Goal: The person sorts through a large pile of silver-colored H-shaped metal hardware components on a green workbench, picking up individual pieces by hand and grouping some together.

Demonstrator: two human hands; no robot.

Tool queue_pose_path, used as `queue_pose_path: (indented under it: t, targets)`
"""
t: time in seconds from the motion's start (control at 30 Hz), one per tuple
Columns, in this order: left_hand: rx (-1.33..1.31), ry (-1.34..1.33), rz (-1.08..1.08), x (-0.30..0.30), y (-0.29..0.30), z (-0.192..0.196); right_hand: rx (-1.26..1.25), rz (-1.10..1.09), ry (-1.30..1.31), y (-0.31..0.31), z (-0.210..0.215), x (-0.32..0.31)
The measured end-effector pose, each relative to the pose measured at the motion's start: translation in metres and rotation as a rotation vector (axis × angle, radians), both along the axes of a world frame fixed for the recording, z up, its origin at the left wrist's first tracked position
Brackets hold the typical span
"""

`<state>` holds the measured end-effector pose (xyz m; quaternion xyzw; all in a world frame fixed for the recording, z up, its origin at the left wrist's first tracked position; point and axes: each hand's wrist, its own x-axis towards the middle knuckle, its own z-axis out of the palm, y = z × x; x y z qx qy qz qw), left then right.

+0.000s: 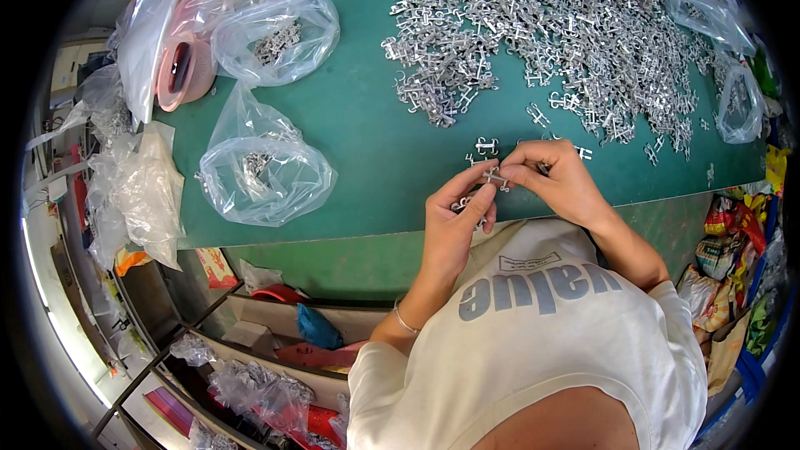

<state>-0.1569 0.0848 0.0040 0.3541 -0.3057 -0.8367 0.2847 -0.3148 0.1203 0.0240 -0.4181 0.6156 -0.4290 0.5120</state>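
At the near edge of the green table my two hands meet over a small silver metal part [496,177] with curled, hook-like ends. My left hand [454,221] is closed, pinching this part between thumb and fingertips, and more silver metal shows between its fingers. My right hand [560,177] is closed too, its thumb and forefinger on the same part; something dark and small shows by its curled fingers. A few loose parts of the same kind [487,147] lie just beyond my fingertips. Farther off spreads a big pile of these silver metal parts [575,25].
On the left of the green table [367,117] stand two open clear plastic bags [279,179] with some metal parts inside, and a pink container [198,75]. More clear bags [740,104] lie at the right edge. Below left is a shelf [250,317] with bagged parts.
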Motion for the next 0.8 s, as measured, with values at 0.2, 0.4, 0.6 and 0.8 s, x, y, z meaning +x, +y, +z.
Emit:
queue_pose_path:
  t: [0.2, 0.4, 0.6, 0.8]
  targets:
    - [0.034, -0.077, 0.069, 0.007, 0.004, -0.001, -0.134, -0.128, 0.221, -0.003, -0.013, -0.008]
    - [-0.056, -0.22, 0.154, 0.018, 0.004, -0.008, -0.334, 0.006, 0.87, -0.011, -0.022, 0.003]
    - [-0.037, -0.193, 0.162, 0.017, 0.003, -0.005, -0.008, -0.041, 0.201, -0.013, -0.015, -0.009]
    - [0.127, -0.044, 0.12, 0.011, 0.001, -0.005, 0.301, -0.074, -0.763, -0.006, -0.008, -0.013]
